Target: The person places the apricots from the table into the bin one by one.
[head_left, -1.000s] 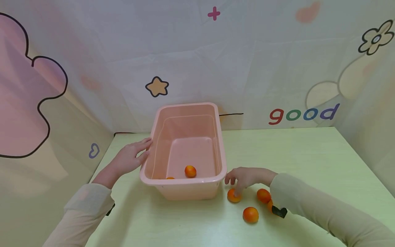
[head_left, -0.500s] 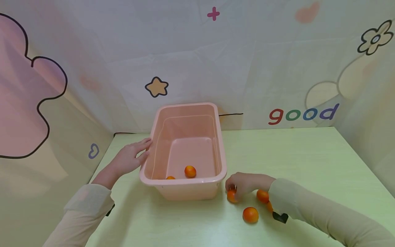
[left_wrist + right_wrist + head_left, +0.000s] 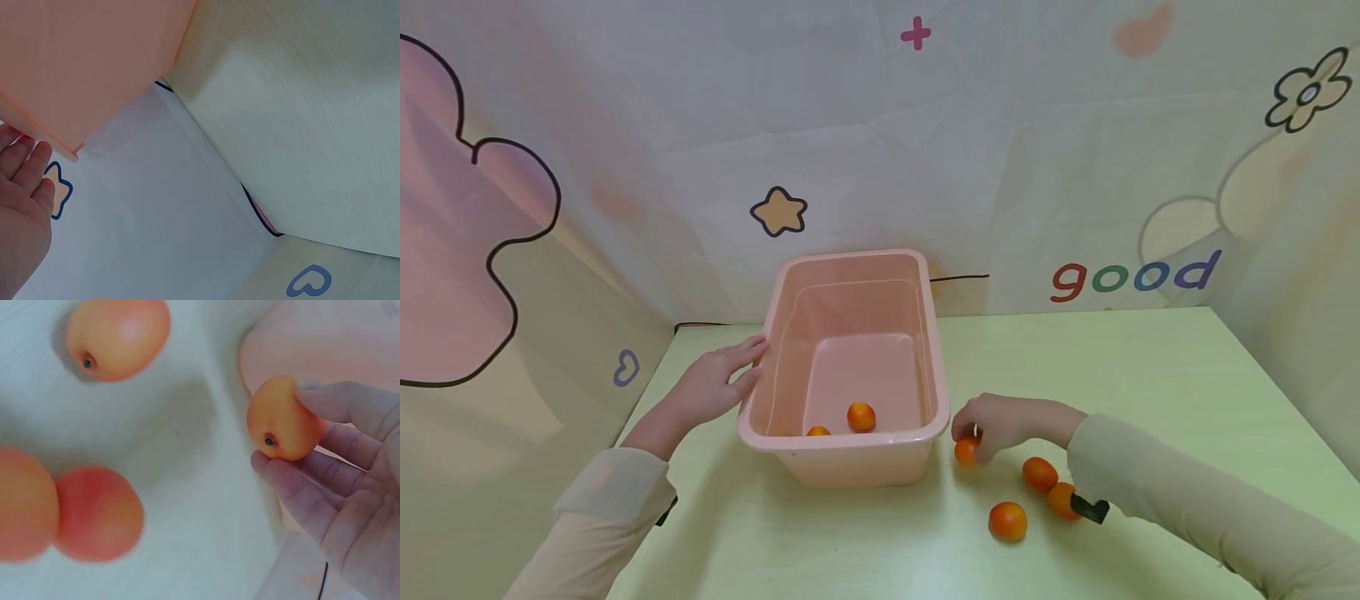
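My right hand (image 3: 1000, 423) pinches a small orange-red fruit, apricot-like (image 3: 284, 419), between thumb and fingers. In the head view this fruit is just right of the front corner of a pink plastic tub (image 3: 857, 443). The right wrist view shows the dark stem dimple on its side. My left hand (image 3: 715, 383) rests with extended fingers on the tub's left rim; in the left wrist view the fingertips (image 3: 42, 150) lie against that rim. Two like fruits sit inside the tub, one in full view (image 3: 861, 417) and the other (image 3: 818, 431) partly hidden by the front rim.
On the pale green table (image 3: 1120, 375), one fruit (image 3: 1008, 522) lies alone at the front. Two more, a left one (image 3: 1040, 474) and a right one (image 3: 1063, 501), sit side by side near my right sleeve (image 3: 1150, 475). A patterned cloth (image 3: 865, 142) hangs behind the tub.
My right hand has closed its fingers on the fruit and lifted it slightly off the table. The left hand and the tub stay where they were.
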Tool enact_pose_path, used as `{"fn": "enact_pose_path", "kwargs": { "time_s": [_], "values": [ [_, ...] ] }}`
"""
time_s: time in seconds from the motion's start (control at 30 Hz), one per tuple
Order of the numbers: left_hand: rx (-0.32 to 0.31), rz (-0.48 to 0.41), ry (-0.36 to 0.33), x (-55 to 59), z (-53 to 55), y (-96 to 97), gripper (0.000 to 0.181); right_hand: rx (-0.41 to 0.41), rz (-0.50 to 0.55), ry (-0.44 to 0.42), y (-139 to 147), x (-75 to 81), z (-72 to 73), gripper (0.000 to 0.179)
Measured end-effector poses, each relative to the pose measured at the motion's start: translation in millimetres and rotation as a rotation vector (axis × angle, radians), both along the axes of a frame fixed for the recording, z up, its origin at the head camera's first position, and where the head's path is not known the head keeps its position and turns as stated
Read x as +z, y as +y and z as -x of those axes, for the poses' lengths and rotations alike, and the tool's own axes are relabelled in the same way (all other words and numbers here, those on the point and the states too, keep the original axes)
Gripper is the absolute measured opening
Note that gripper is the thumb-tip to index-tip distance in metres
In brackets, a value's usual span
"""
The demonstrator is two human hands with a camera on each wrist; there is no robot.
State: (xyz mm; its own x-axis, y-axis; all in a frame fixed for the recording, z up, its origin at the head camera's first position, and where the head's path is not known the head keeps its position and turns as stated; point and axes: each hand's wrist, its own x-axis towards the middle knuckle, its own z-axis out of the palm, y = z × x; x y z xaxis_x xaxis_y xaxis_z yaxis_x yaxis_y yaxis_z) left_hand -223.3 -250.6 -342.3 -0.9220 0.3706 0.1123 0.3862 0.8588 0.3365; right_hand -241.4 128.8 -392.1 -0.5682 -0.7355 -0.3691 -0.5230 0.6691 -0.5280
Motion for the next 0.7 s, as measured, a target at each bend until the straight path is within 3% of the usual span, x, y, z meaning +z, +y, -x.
{"fn": "enact_pose_path", "kwargs": {
  "time_s": [0.7],
  "values": [
    [-0.011,-0.01,0.008,0.9,0.0,-0.2,0.045,-0.07,-0.006,0.053,12,66.0,19.9,0.02]
  ]
}}
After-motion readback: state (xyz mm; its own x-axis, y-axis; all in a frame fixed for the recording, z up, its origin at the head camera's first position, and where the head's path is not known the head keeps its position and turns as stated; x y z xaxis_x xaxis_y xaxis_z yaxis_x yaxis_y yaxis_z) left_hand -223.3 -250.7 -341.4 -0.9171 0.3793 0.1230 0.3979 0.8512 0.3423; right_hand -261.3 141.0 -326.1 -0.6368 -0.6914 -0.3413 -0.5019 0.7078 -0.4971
